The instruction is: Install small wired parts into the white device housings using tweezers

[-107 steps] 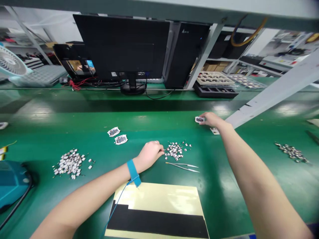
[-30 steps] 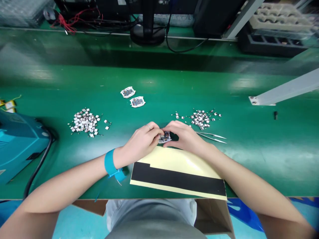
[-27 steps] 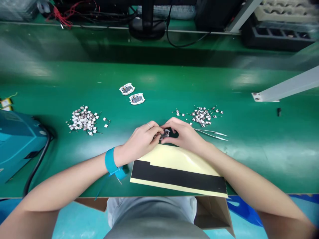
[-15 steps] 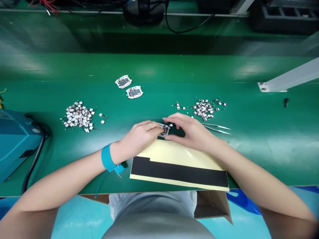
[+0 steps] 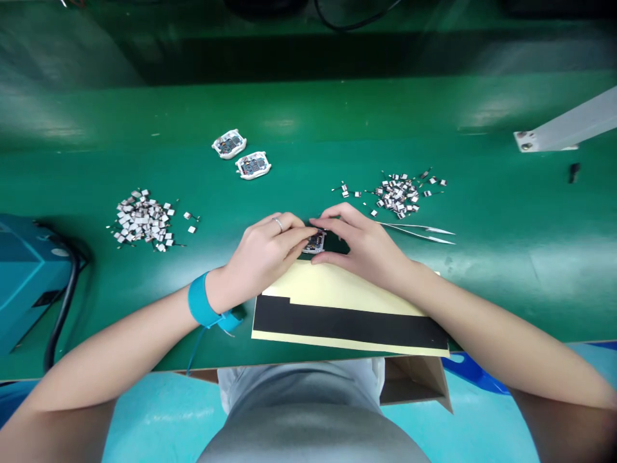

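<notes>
head view, looking down past a grey shirt (image 5: 299,431) to the near edge of a green bench mat (image 5: 482,289). closest on the mat lies a cream-and-black backing sheet (image 5: 347,328). just above its top edge, the left hand (image 5: 260,254), with a ring (image 5: 278,222) on one finger and a blue wrist strap (image 5: 200,301) at the wrist, meets the right hand (image 5: 361,244) over a small circuit board (image 5: 315,242). the fingertips of both hands close on it from either side, clamped at its edges, though the hands hide which fingers bear on it. uneven pressure could flex the board or knock off a tiny part, and a slip could drop it onto the sheet, where it might catch if the surface is tacky. steel tweezers (image 5: 417,231) lie just right of the right hand, below a loose pile of tiny metal-and-white parts (image 5: 398,196); a careless wrist movement could scatter that pile or the matching pile (image 5: 142,222) to the left. beyond them sit two white-framed circuit boards (image 5: 241,154), side by side and nearly touching, with a teal machine (image 5: 24,276) at far left.
</notes>
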The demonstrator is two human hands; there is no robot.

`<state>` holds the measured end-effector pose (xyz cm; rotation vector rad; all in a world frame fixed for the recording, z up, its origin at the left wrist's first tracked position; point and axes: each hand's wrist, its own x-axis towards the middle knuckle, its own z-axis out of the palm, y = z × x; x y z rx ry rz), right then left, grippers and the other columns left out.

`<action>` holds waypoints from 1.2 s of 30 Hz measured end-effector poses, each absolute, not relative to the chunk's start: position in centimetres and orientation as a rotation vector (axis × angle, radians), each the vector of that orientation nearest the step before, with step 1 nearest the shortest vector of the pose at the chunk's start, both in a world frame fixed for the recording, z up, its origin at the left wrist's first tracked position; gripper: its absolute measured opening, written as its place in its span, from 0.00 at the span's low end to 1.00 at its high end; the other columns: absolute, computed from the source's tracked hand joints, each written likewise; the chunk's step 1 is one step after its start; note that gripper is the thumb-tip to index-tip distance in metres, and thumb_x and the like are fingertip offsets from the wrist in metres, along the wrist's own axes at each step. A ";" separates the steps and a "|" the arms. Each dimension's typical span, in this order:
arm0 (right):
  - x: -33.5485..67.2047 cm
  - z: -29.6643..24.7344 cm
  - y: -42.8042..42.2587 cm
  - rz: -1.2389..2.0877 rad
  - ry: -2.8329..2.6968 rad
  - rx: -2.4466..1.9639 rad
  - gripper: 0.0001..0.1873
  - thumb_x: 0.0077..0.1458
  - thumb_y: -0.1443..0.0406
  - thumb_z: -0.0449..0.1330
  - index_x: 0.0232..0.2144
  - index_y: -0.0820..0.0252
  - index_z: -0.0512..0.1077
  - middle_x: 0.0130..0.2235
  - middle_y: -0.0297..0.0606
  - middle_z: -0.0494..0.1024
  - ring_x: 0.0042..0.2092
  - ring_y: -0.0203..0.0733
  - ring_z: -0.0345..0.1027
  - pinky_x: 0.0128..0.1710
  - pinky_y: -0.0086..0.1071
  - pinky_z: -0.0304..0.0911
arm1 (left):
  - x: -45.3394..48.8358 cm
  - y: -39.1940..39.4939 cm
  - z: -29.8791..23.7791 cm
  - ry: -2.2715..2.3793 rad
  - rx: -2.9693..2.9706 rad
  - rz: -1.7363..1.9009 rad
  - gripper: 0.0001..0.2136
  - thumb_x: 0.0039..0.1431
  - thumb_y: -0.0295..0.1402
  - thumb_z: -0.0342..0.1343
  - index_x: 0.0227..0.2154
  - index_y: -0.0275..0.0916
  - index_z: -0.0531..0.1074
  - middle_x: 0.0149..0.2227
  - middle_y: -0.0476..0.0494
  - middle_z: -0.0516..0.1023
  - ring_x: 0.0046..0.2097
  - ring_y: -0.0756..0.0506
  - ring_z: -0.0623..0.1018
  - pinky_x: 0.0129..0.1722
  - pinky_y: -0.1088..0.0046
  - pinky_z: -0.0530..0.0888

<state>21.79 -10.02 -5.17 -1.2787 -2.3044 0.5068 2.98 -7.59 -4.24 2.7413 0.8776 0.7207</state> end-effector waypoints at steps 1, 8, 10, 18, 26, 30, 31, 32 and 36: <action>21.8 -4.9 -10.1 0.520 -2.242 -1.268 0.20 0.47 0.57 0.59 0.41 0.64 0.68 0.39 0.43 0.70 0.37 0.39 0.66 0.34 0.32 0.65 | 2.9 -7.7 -4.2 0.885 2.726 0.782 0.07 0.57 0.27 0.49 0.36 0.34 0.71 0.32 0.44 0.75 0.34 0.50 0.74 0.34 0.75 0.72; 21.1 -4.1 -10.6 0.576 -2.024 -1.180 0.04 0.53 0.67 0.55 0.28 0.61 0.70 0.29 0.35 0.71 0.29 0.31 0.64 0.26 0.25 0.60 | 2.7 -8.2 -4.0 0.731 2.704 0.971 0.07 0.55 0.24 0.51 0.38 0.33 0.69 0.35 0.43 0.76 0.41 0.50 0.74 0.42 0.74 0.73; 21.1 -4.3 -10.7 0.526 -2.041 -1.153 0.05 0.53 0.67 0.55 0.28 0.61 0.70 0.29 0.36 0.71 0.29 0.31 0.64 0.25 0.25 0.60 | 2.8 -8.2 -3.9 0.767 2.656 0.954 0.06 0.56 0.26 0.51 0.37 0.35 0.70 0.37 0.44 0.76 0.41 0.50 0.75 0.41 0.74 0.73; 21.6 -4.6 -10.3 0.330 -2.211 -1.112 0.06 0.54 0.64 0.54 0.29 0.59 0.70 0.32 0.38 0.72 0.34 0.36 0.66 0.33 0.31 0.64 | 2.5 -7.8 -3.8 0.787 2.692 0.855 0.06 0.57 0.26 0.50 0.32 0.36 0.72 0.34 0.48 0.78 0.38 0.52 0.77 0.37 0.79 0.74; 21.9 -5.8 -9.8 0.607 -2.305 -1.334 0.22 0.46 0.60 0.61 0.44 0.63 0.65 0.42 0.43 0.68 0.41 0.42 0.66 0.37 0.34 0.64 | 2.6 -7.4 -4.2 0.729 2.901 0.546 0.09 0.59 0.26 0.46 0.32 0.35 0.72 0.36 0.46 0.76 0.36 0.49 0.75 0.36 0.75 0.73; 21.6 -5.9 -9.7 0.686 -2.247 -1.339 0.19 0.46 0.61 0.61 0.42 0.60 0.66 0.40 0.41 0.68 0.39 0.40 0.65 0.34 0.32 0.64 | 2.8 -7.5 -3.9 0.727 2.983 0.435 0.12 0.60 0.25 0.42 0.34 0.35 0.72 0.36 0.46 0.76 0.37 0.48 0.75 0.35 0.75 0.73; 21.6 -5.9 -9.7 0.695 -2.240 -1.339 0.19 0.46 0.61 0.61 0.42 0.60 0.66 0.40 0.40 0.68 0.39 0.40 0.65 0.34 0.32 0.64 | 2.8 -7.5 -3.8 0.716 3.006 0.406 0.12 0.60 0.25 0.41 0.34 0.35 0.72 0.36 0.45 0.76 0.37 0.49 0.74 0.36 0.74 0.73; 21.6 -5.8 -9.7 0.698 -2.236 -1.339 0.19 0.46 0.62 0.61 0.42 0.60 0.66 0.40 0.40 0.68 0.38 0.40 0.65 0.33 0.32 0.63 | 2.8 -7.5 -3.7 0.698 3.036 0.379 0.13 0.60 0.25 0.41 0.34 0.35 0.72 0.36 0.45 0.75 0.37 0.48 0.74 0.36 0.74 0.73; 21.7 -5.9 -9.6 0.696 -2.233 -1.352 0.18 0.46 0.62 0.61 0.41 0.60 0.67 0.40 0.40 0.68 0.37 0.39 0.65 0.32 0.31 0.62 | 2.9 -7.5 -3.5 0.636 3.112 0.304 0.16 0.60 0.23 0.37 0.34 0.33 0.72 0.35 0.42 0.74 0.37 0.47 0.74 0.35 0.72 0.73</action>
